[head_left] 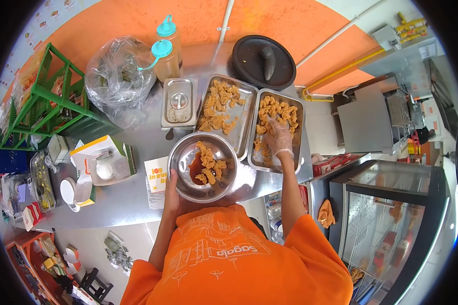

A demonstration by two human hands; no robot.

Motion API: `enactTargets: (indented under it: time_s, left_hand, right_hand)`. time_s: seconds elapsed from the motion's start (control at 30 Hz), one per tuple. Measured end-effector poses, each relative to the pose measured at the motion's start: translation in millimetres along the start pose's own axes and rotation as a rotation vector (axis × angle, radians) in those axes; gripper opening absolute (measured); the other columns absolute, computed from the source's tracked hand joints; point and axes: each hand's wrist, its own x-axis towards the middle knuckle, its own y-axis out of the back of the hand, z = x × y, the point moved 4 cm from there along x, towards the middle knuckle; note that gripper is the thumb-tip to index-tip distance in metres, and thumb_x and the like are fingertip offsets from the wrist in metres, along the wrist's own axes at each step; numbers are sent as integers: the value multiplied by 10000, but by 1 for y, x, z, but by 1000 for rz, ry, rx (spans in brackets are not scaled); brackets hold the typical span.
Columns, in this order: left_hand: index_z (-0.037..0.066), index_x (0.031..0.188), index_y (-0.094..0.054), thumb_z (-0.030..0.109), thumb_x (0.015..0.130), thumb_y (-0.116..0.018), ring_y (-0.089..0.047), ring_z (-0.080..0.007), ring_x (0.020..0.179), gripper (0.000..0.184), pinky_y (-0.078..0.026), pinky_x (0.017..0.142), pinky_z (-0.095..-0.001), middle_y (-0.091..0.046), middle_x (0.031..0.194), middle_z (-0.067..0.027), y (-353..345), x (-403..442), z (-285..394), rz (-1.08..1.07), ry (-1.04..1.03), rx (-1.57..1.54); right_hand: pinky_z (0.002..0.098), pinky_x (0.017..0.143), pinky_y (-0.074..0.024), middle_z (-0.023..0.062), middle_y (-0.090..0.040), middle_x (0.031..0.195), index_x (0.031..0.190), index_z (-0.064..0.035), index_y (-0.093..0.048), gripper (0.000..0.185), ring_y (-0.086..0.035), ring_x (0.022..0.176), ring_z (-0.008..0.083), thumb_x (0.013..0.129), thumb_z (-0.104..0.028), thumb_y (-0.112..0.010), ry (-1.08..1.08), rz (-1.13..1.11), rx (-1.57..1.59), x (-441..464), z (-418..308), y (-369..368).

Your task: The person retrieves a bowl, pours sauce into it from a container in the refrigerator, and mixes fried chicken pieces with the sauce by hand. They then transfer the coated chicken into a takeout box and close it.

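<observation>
My left hand (172,193) grips the near left side of a round steel mixing bowl (228,189). Fried chicken pieces (212,169) sit in the bowl beside a pool of reddish-brown sauce (194,170). In a clear plastic glove, my right hand (279,137) reaches into the right steel tray (296,165), its fingers closed down among crispy fried chicken pieces (280,109). Those fingertips are partly hidden by the chicken. A second steel tray (241,137), left of it, holds more fried chicken (221,104) along its left side.
Behind the trays stands a black stone mortar with a pestle (267,63). A lidded steel container (179,104), two teal-capped squeeze bottles (163,58), a plastic bag (118,76), an open food box (104,165) and a green rack (46,101) are further left. At right is a glass display cabinet (387,229).
</observation>
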Motion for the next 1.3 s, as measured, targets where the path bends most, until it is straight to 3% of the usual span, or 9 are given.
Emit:
enactTargets:
  time_s: [0.23,0.33,0.37,0.5,0.57,0.63,0.77,1.03,1.3]
  left_hand:
    - [15,1454,-391,465,1053,-402,-509,-217,1293,603,-407,1091,-381,-504,1419,-140,-1,3,1,7,-58,24]
    - [-2,1472,-353,412,1052,-453,-461,-193,1306,598,-365,1103,-345,-460,1439,-112,6,7,-4,-1,-47,18]
    - [-2,1483,-343,415,1049,-460,-433,-192,1329,613,-341,1111,-335,-456,1445,-109,6,7,-3,-9,-62,26]
    - [-4,1491,-343,423,1047,-459,-409,-199,1348,627,-313,1130,-338,-437,1467,-115,9,9,-8,21,-37,48]
    - [-5,1493,-346,425,1047,-458,-400,-203,1357,630,-303,1135,-338,-424,1481,-119,14,10,-11,48,-32,101]
    - [-5,1492,-352,429,1046,-459,-387,-209,1369,632,-289,1143,-337,-412,1492,-118,10,10,-8,26,-49,104]
    - [-5,1492,-355,432,1043,-461,-355,-211,1392,635,-258,1157,-333,-402,1503,-119,1,8,-2,30,-52,119]
    - [-9,1494,-341,451,1035,-473,-374,-217,1374,663,-270,1151,-335,-409,1486,-142,17,2,16,153,-136,308]
    - [40,1422,-403,523,1007,-473,-525,-284,1254,640,-452,1059,-451,-504,1378,-170,29,-11,11,60,45,-252]
  right_hand:
    - [373,820,-543,144,-671,1046,1061,-78,-649,358,-653,941,304,715,-34,-732,-186,-131,89,-5,11,4]
    - [292,716,-523,88,-645,1051,1062,-79,-604,352,-652,829,202,760,65,-714,-83,43,670,-7,15,12]
    - [264,700,-517,32,-604,1043,1094,-109,-573,420,-625,859,154,778,156,-652,-206,-3,823,-13,16,20]
    - [302,818,-541,30,-624,1050,1027,-91,-591,380,-594,1038,149,729,88,-745,-83,-273,963,-30,-64,63]
    - [324,859,-540,57,-653,1097,1049,-103,-611,393,-626,1052,173,720,35,-775,15,-385,863,-44,-105,55]
    - [378,852,-575,78,-668,1153,1061,-106,-638,365,-642,1082,194,746,17,-775,423,-536,626,-49,-170,54]
    - [342,931,-527,93,-667,1200,1156,-74,-663,360,-654,1050,210,807,-15,-726,634,-343,341,-53,-209,46]
    - [302,817,-540,56,-698,985,1110,-44,-681,269,-651,920,131,846,-6,-709,-252,37,926,-19,-105,71]
    - [366,982,-480,164,-674,1178,1185,-36,-668,409,-628,1120,290,807,-178,-733,149,-167,37,36,-110,10]
